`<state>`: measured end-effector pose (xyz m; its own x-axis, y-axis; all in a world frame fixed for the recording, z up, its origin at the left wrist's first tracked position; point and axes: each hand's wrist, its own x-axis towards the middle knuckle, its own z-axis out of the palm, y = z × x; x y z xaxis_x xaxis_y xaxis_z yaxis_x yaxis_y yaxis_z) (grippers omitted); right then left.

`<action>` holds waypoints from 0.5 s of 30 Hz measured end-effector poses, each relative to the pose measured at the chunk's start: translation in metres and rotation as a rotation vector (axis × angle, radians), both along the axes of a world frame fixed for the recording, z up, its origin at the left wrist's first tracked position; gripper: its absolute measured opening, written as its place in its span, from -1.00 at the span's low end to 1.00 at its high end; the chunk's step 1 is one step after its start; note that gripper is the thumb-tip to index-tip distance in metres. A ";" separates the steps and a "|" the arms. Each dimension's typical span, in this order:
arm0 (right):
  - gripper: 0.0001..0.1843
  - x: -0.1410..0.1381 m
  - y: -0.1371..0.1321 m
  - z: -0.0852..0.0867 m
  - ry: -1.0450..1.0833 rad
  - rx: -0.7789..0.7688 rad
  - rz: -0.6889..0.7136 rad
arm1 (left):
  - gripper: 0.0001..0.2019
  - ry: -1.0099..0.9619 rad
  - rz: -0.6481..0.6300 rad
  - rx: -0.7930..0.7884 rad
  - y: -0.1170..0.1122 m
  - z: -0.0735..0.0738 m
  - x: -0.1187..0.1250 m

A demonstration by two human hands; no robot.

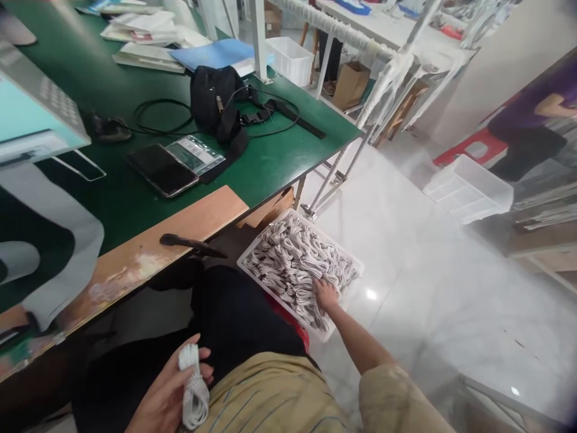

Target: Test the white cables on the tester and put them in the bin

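Near the bottom of the view, my left hand (166, 385) is closed around a bundled white cable (195, 394), its loops hanging below the fingers. To the right of my lap, my right hand (326, 294) reaches down into a white plastic bin (354, 260). Its fingertips touch the heap of bundled white cables (288, 258) that fills the bin. Whether those fingers grip a bundle cannot be made out. The bin stands low, beside the table's near corner.
On the green table (279, 162) lie a phone (164, 170), a black waist bag (214, 99) and papers (139, 30). A dark-handled tool (189, 243) rests on the wooden edge board (171, 228). To the right, a person (532, 120) is near an empty-looking white crate (471, 186).
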<state>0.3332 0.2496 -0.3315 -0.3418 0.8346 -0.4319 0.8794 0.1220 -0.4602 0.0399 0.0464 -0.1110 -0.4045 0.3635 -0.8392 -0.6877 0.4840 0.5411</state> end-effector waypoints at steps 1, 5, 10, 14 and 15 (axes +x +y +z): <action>-0.54 -0.008 0.005 0.008 0.005 -0.007 0.006 | -0.26 -0.011 -0.043 0.025 -0.002 0.001 0.001; -0.69 -0.069 0.010 0.072 0.313 -0.033 0.085 | -0.27 -0.099 -0.369 0.120 -0.003 -0.002 0.004; -0.53 -0.153 -0.042 0.162 1.014 -0.535 0.421 | -0.38 0.353 -0.831 0.136 0.016 0.002 0.009; -0.59 -0.177 -0.070 0.177 1.102 -0.983 0.359 | -0.48 0.512 -0.827 0.074 0.010 0.024 0.001; -0.61 -0.178 -0.069 0.175 1.121 -1.015 0.302 | -0.46 0.433 -0.753 0.099 0.003 0.027 -0.003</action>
